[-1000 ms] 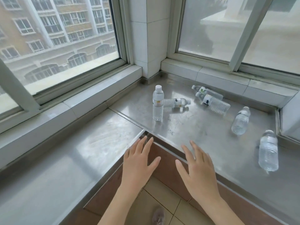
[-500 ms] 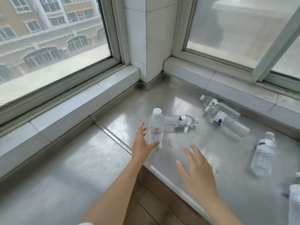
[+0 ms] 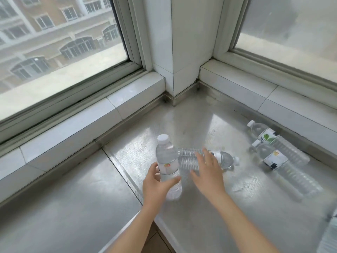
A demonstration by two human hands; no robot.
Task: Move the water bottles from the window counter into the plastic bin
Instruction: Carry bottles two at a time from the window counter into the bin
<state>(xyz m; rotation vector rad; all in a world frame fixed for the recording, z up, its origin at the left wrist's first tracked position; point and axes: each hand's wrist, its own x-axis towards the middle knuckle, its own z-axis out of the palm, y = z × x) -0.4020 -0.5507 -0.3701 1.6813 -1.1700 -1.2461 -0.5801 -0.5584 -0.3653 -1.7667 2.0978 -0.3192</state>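
An upright clear water bottle (image 3: 166,156) with a white cap stands on the steel window counter (image 3: 228,207). My left hand (image 3: 156,187) wraps around its lower half, thumb across the front and fingers behind. Just behind it a ribbed bottle (image 3: 225,159) lies on its side, cap pointing right. Over its middle hovers my right hand (image 3: 207,174), fingers spread and holding nothing. Two more labelled bottles (image 3: 264,136) (image 3: 279,161) lie side by side to the right. No plastic bin is in view.
Part of another bottle (image 3: 330,234) shows blurred at the right edge. White tiled sills (image 3: 127,103) and a corner pillar (image 3: 184,52) with windows on both sides border the counter. The counter's inner corner edge (image 3: 145,212) drops to a tiled floor below.
The view has moved closer to the corner. My left hand has closed around the upright bottle, and my right hand has reached forward over the lying bottle.
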